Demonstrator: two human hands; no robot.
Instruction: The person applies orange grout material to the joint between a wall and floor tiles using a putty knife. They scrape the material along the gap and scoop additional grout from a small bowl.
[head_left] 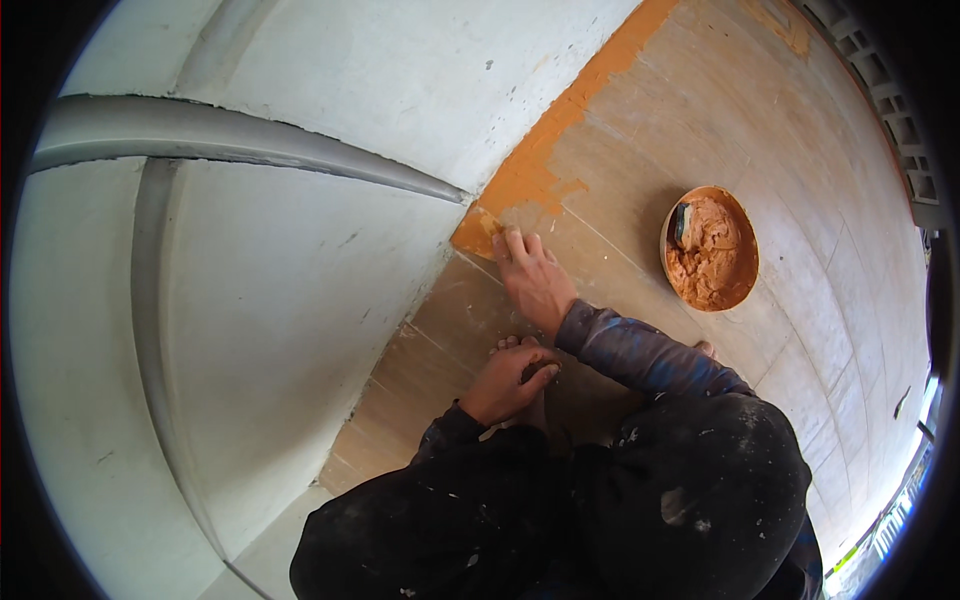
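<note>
My right hand (536,280) reaches to the corner of an orange compound strip (575,110) along the wall base, its bent fingertips at the smeared surface; anything beneath them is too small to make out. Lower and to the left, my left hand (505,385) is closed around a small dark, crusted object (537,368), above my bare toes. To the right on the wood-look tiles (800,300) stands a round bowl (722,270) of orange paste, a tool (683,222) with a dark and pale part sunk in it.
A white wall (260,280) with grey recessed grooves fills the left side and meets the tiled floor along a diagonal edge. My knees in dark, speckled trousers take up the bottom. Pale pierced blocks (880,90) line the far upper-right edge.
</note>
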